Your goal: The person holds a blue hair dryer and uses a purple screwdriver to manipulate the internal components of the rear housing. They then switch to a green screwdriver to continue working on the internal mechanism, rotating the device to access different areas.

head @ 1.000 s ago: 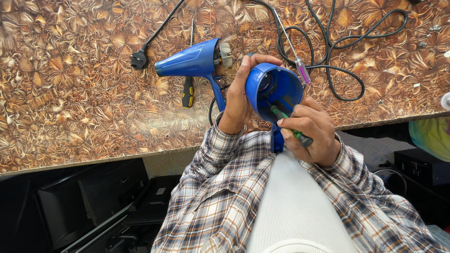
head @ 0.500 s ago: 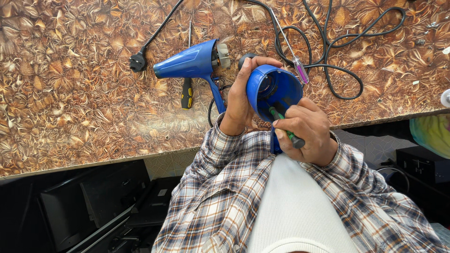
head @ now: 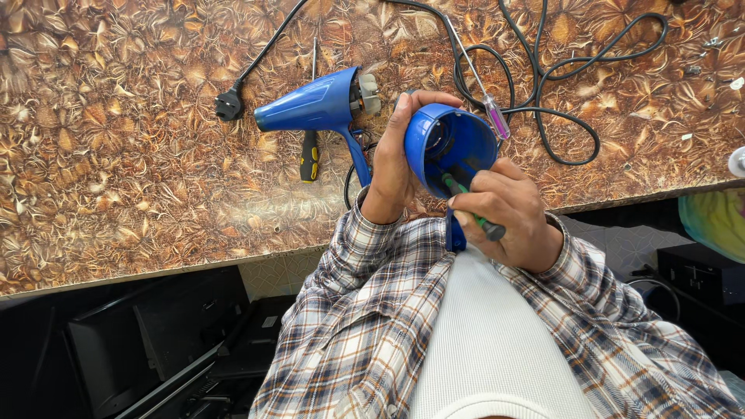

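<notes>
Blue hair-dryer shell (head: 450, 143) is up off the table, open end toward the camera — left hand (head: 396, 167) wrapped tight around its side. Right hand (head: 508, 209) clenches a green-handled screwdriver (head: 469, 206), tip poking inside. Behind, on the patterned table (head: 116, 155): blue dryer body (head: 318, 105), a yellow-and-black screwdriver (head: 310, 151), black cable (head: 559, 77).

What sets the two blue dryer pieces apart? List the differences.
The blue dryer on the table lies flat on its side, untouched; the blue housing shell is held up by the left hand.
The dryer on the table shows a closed tapered body with parts exposed at one end; the shell is open and hollow, with a green-handled screwdriver from the right hand reaching inside.
Both are the same glossy blue plastic.
</notes>
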